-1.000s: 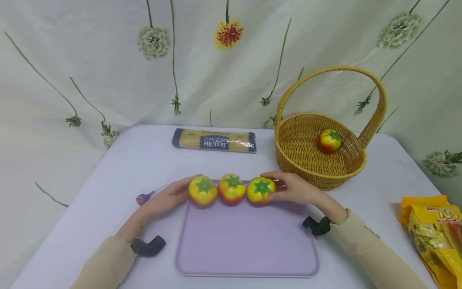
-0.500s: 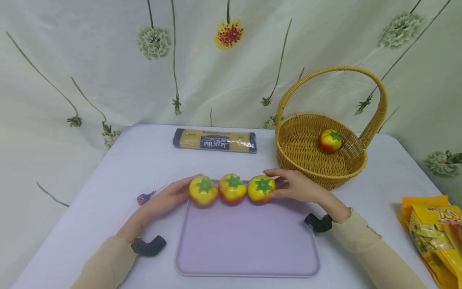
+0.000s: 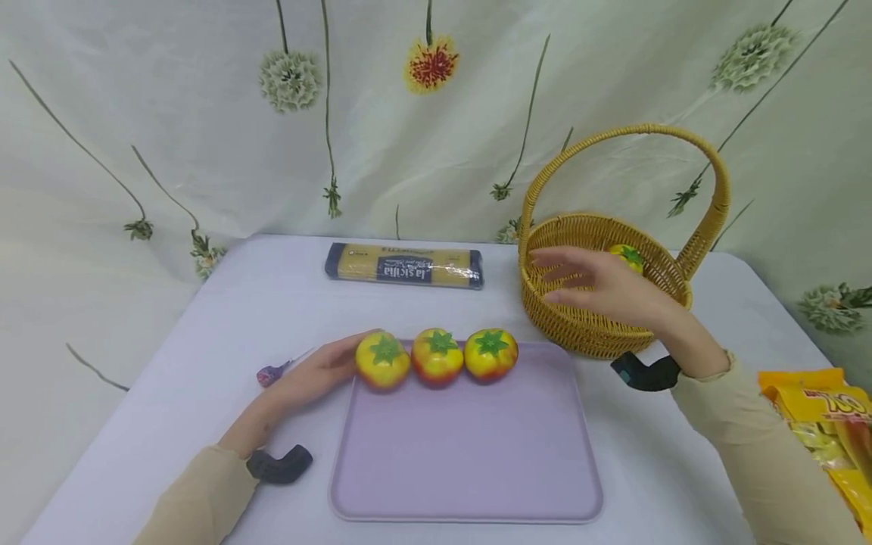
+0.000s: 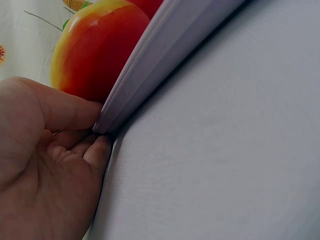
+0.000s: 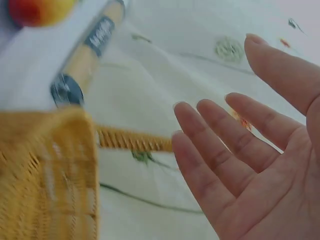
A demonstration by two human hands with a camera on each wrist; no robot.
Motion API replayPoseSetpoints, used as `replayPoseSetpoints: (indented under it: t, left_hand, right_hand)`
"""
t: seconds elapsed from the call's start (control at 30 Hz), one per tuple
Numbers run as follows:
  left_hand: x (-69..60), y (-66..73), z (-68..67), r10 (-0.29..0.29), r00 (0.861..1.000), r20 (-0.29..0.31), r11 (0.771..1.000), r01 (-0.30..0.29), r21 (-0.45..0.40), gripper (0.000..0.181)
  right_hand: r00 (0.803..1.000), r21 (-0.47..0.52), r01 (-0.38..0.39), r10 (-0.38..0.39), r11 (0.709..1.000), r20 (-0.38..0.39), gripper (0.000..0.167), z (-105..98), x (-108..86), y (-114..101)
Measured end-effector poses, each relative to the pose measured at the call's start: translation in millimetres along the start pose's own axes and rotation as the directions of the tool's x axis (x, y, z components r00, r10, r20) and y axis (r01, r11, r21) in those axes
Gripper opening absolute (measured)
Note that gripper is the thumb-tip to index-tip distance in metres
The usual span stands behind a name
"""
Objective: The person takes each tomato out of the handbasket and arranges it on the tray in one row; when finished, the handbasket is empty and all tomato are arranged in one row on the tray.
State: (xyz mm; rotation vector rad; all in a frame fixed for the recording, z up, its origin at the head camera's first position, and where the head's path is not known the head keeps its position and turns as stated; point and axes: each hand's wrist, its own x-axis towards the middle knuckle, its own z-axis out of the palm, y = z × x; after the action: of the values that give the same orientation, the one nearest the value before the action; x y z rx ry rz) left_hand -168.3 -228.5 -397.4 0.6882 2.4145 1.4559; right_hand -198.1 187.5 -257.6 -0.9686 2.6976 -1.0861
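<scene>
Three yellow-red tomatoes, the left one (image 3: 383, 362), the middle one (image 3: 437, 359) and the right one (image 3: 490, 356), sit in a row along the far edge of a lilac tray (image 3: 466, 454). My left hand (image 3: 327, 371) is at the tray's far left corner beside the left tomato. The left wrist view shows its thumb on the tray rim (image 4: 130, 75) and its fingers curled below. My right hand (image 3: 606, 284), holding nothing, hovers over the wicker basket (image 3: 568, 322) with fingers extended. Behind that hand, a tomato (image 3: 628, 256) in the basket is partly hidden.
A pasta packet (image 3: 405, 265) lies at the back of the white table. A wrapped lollipop (image 3: 272, 374) is left of the tray. Yellow candy bags (image 3: 831, 424) lie at the right edge. The basket's tall handle (image 3: 643, 129) arches up.
My right hand has let go of the right tomato, leaving it on the tray, and moved up and right over the basket. My left hand has stayed put.
</scene>
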Motion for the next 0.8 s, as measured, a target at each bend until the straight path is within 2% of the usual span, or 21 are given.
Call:
replayPoseSetpoints:
  t: [0.2, 0.33, 0.4, 0.57, 0.8]
  left_hand:
    - [0.0, 0.7, 0.4, 0.007, 1.000, 0.006, 1.000, -0.007, -0.008, 0.048]
    - [-0.5, 1.1, 0.2, 0.011, 1.000, 0.002, 1.000, -0.011, -0.011, 0.048]
    - [-0.9, 0.9, -0.2, 0.005, 1.000, 0.001, 1.000, -0.005, -0.009, 0.048]
    - [-1.1, -1.5, -0.3, -0.007, 1.000, -0.002, 1.000, 0.007, 0.003, 0.048]
    - [-1.7, -0.3, -0.5, -0.016, 1.000, -0.004, 1.000, 0.016, 0.004, 0.048]
  right_hand:
    - [0.992, -0.017, -0.111, 0.110, 0.994, -0.065, 0.054, -54.4, 4.8, 5.6]
    - [0.979, -0.044, -0.171, 0.165, 0.984, -0.121, 0.055, -85.6, 7.0, 25.0]
    - [0.970, -0.027, -0.197, 0.191, 0.980, -0.149, 0.055, -96.2, 7.5, 37.6]
    - [0.941, 0.077, -0.275, 0.285, 0.958, -0.184, 0.060, -105.4, 5.7, 68.3]
    - [0.895, 0.147, -0.374, 0.398, 0.916, -0.201, 0.072, -92.7, -1.0, 101.2]
